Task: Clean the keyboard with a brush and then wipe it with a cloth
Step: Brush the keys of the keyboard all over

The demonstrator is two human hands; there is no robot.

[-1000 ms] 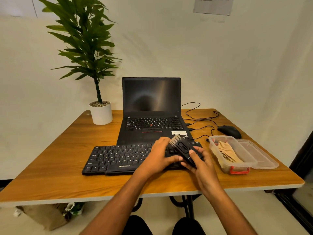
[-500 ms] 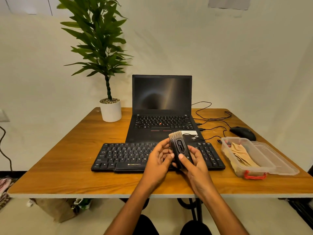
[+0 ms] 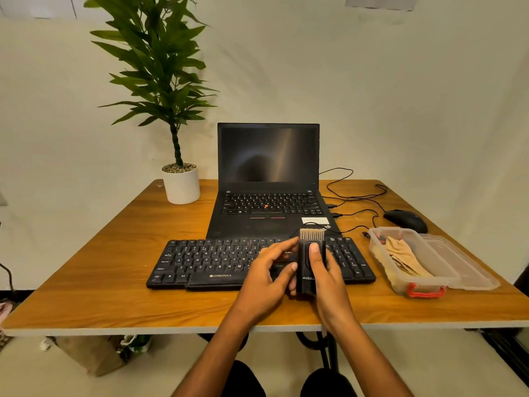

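Your keyboard [image 3: 214, 260] lies flat on the wooden surface [image 3: 86, 267], long axis running left to right, its near edge marked "ZEBRONICS". Over its right half you hold the brush [image 3: 310, 262] upright, long axis pointing away from you, pale bristles at the far end toward the laptop [image 3: 269, 179]; small writing on its black body is too fine to read. Your left hand [image 3: 269, 279] curls against the brush's left side, thumb and fingertips touching it. Your right hand [image 3: 329, 279] grips it, thumb pressed on the front. Further right, the cloth [image 3: 400, 253] lies in an open clear box [image 3: 380, 253].
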